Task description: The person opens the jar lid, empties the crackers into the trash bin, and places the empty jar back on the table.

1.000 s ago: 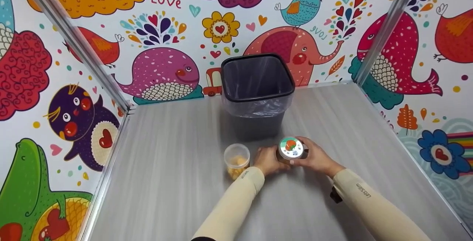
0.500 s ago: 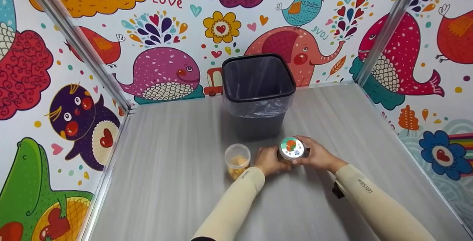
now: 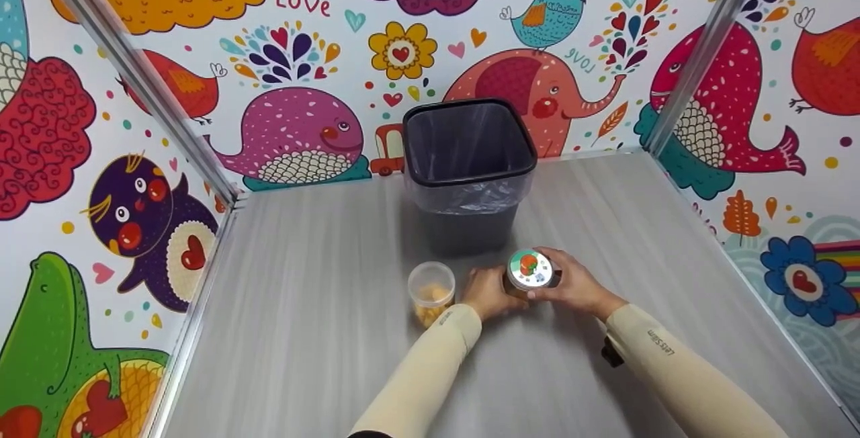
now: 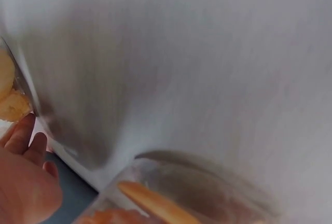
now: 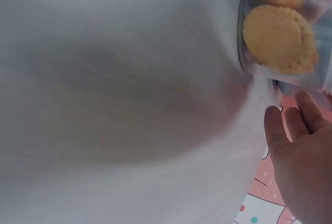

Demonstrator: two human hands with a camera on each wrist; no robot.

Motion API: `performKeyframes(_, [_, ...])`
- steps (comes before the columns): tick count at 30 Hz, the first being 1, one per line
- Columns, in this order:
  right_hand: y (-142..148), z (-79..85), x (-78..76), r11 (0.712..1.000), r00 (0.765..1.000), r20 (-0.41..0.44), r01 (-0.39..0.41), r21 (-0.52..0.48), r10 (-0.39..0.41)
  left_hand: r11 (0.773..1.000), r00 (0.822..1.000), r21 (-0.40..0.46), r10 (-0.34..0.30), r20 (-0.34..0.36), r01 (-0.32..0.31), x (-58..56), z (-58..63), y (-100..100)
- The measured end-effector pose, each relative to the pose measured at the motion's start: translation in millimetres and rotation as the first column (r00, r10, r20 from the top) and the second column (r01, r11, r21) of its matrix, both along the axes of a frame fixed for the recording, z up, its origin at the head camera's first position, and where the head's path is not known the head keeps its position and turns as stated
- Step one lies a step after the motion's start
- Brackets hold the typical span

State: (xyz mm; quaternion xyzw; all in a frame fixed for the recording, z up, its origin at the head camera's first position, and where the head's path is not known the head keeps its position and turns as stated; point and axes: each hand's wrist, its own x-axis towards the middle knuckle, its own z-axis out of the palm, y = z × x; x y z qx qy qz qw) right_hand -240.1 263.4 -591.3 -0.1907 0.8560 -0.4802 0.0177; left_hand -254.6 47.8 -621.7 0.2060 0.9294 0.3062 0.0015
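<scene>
A clear plastic jar [image 5: 277,40] of round golden biscuits stands on the table under a white lid [image 3: 531,269] with an orange picture and a green edge. Around the lower body of this jar, my left hand [image 3: 489,292] holds from the left. My right hand [image 3: 576,287] grips the lid from the right, thumb at the front and fingers behind; in the right wrist view some of its fingers extend beside the jar. A second clear jar [image 3: 431,283], with no lid on it and biscuits inside, stands just left of my left hand, partly behind that wrist.
Directly behind the jars stands a dark square bin [image 3: 463,226] lined with a clear bag. The grey table [image 3: 309,303] is bounded by walls with printed cartoon animals [image 3: 302,129] and metal corner posts.
Both hands stay at the lidded jar, and the jars and bin keep their places. The right forearm shifts slightly out and back; the view sways a little.
</scene>
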Motion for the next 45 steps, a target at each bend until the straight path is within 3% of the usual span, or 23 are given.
performKeyframes(6, [-3.3,11.7,2.5,1.0,0.999,0.03,-0.016,0.006,0.016,1.0,1.0,0.002,-0.001,0.003,0.001,0.8,1.6,-0.1])
performKeyframes(12, [-11.0,39.8,13.4,0.998,0.994,0.091,-0.052,-0.03,0.055,1.0,1.0,-0.012,-0.001,-0.003,0.001,-0.3,2.9,0.5])
performKeyframes(15, [-11.4,45.2,14.6,0.997,0.992,0.099,-0.074,-0.027,0.076,1.0,1.0,-0.022,-0.001,0.0,0.001,-0.8,3.1,0.6])
performKeyframes(22, [-4.1,14.7,3.3,0.999,0.996,0.077,-0.033,0.0,0.033,0.999,1.0,-0.032,-0.009,0.009,0.009,0.0,2.1,0.3])
performKeyframes(26, [-2.1,5.4,1.6,1.0,0.996,0.092,0.004,0.008,-0.004,1.0,1.0,-0.028,-0.011,-0.004,0.011,0.3,1.7,0.1])
performKeyframes(31, [-3.6,1.2,4.5,0.999,0.995,0.086,0.043,-0.011,-0.041,0.999,1.0,-0.035,-0.004,-0.013,0.003,-0.1,1.8,0.7])
performKeyframes(39, [-0.3,1.6,1.3,1.0,0.999,0.044,0.015,0.004,-0.015,0.999,1.0,-0.035,0.0,-0.003,0.0,-1.1,0.8,1.9])
performKeyframes(45, [1.9,4.8,-2.4,1.0,0.995,0.096,0.006,0.023,-0.008,1.0,1.0,-0.008,0.005,0.016,-0.005,-0.4,2.4,0.9])
